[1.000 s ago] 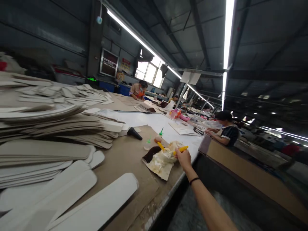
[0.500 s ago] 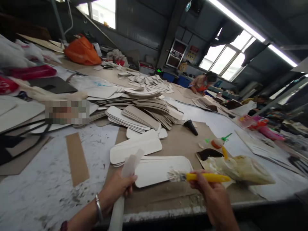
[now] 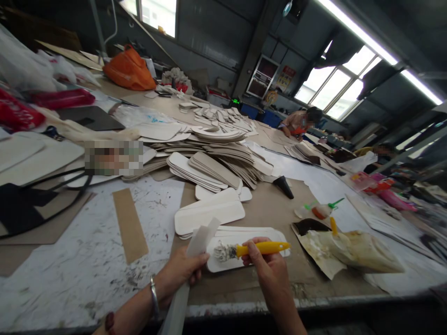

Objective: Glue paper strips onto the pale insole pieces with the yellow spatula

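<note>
My right hand (image 3: 267, 263) is closed around the yellow handle of a brush (image 3: 260, 248). Its whitish, matted bristles are over the left part of a white rounded panel (image 3: 228, 263), seemingly touching it. This panel tops a small fanned stack at the table's near side. In my left hand (image 3: 186, 265), thumb and fingers grip a long pale translucent strip (image 3: 200, 242), which hangs down past the table edge. The strip's upper end lies by the panel's left end. Just behind is another small stack of white panels (image 3: 209, 211).
Larger stacks of panels (image 3: 223, 158) spread across the table behind. A black cone (image 3: 283, 187), a bottle with a green nozzle (image 3: 323, 210) and a glue-smeared bag (image 3: 363, 249) are at right. A brown strip (image 3: 130, 225) lies left. A person (image 3: 300, 123) works farther back.
My right hand has moved the brush left, from the panel's right end to its left part. My left hand keeps its grip on the strip. The view has shifted slightly.
</note>
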`<state>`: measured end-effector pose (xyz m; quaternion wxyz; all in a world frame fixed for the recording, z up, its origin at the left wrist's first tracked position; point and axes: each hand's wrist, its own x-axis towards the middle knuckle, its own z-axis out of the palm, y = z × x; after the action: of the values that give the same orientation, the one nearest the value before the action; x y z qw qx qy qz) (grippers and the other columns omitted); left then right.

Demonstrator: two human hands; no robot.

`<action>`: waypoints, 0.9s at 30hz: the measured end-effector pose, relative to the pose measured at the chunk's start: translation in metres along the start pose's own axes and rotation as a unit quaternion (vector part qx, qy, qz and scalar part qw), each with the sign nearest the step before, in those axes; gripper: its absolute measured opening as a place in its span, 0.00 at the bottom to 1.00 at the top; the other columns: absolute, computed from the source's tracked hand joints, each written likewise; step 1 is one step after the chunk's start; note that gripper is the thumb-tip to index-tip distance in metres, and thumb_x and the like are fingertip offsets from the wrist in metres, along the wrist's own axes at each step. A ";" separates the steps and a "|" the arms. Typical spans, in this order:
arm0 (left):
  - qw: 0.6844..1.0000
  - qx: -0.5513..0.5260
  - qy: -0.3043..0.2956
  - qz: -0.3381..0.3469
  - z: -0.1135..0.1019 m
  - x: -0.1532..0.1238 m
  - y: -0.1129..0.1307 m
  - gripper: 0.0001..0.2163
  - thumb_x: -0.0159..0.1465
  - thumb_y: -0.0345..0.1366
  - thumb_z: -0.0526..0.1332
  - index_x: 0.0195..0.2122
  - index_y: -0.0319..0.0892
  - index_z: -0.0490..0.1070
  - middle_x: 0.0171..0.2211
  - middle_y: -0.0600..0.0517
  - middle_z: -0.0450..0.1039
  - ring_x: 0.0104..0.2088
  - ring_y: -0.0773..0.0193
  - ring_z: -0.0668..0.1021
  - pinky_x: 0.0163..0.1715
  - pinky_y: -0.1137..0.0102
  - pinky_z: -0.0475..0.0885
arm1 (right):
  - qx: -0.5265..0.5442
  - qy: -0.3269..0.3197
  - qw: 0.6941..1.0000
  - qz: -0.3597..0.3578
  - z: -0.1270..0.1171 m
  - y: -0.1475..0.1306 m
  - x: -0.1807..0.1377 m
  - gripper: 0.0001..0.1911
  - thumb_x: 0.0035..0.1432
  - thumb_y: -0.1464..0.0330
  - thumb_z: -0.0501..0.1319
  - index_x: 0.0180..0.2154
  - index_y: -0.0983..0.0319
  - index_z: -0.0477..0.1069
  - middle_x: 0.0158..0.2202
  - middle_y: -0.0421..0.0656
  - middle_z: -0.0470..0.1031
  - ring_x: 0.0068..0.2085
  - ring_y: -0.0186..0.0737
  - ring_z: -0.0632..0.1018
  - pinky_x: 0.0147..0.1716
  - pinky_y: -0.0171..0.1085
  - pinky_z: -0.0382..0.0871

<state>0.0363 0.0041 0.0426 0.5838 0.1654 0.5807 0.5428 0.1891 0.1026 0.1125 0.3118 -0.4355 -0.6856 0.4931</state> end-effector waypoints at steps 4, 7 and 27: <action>1.000 -0.006 -0.004 0.005 -0.002 0.002 -0.003 0.19 0.44 0.51 0.64 0.25 0.40 0.63 0.11 0.60 0.62 0.13 0.74 0.60 0.15 0.76 0.52 | -0.034 -0.009 0.999 -0.010 0.005 0.007 0.001 0.18 0.51 0.53 0.60 0.32 0.62 0.68 0.22 0.40 0.70 0.24 0.39 0.73 0.27 0.36 0.69; 1.000 -0.018 0.007 0.012 -0.001 -0.001 -0.003 0.18 0.45 0.49 0.64 0.24 0.40 0.63 0.12 0.59 0.62 0.15 0.73 0.60 0.17 0.75 0.53 | -0.126 0.029 0.991 -0.041 -0.013 0.017 0.007 0.18 0.53 0.53 0.58 0.32 0.62 0.68 0.23 0.41 0.70 0.25 0.39 0.72 0.27 0.36 0.67; 0.997 -0.021 0.073 0.015 0.006 -0.006 0.002 0.20 0.43 0.50 0.66 0.25 0.37 0.67 0.13 0.57 0.64 0.16 0.71 0.63 0.20 0.74 0.56 | -0.243 0.142 0.941 -0.191 -0.057 0.016 0.005 0.10 0.56 0.61 0.57 0.32 0.61 0.70 0.31 0.45 0.73 0.34 0.42 0.74 0.37 0.39 0.69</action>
<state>0.0424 0.0021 0.0489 0.5350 0.1215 0.6081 0.5737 0.2406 0.1321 0.1156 0.3787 -0.4244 -0.8034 0.1761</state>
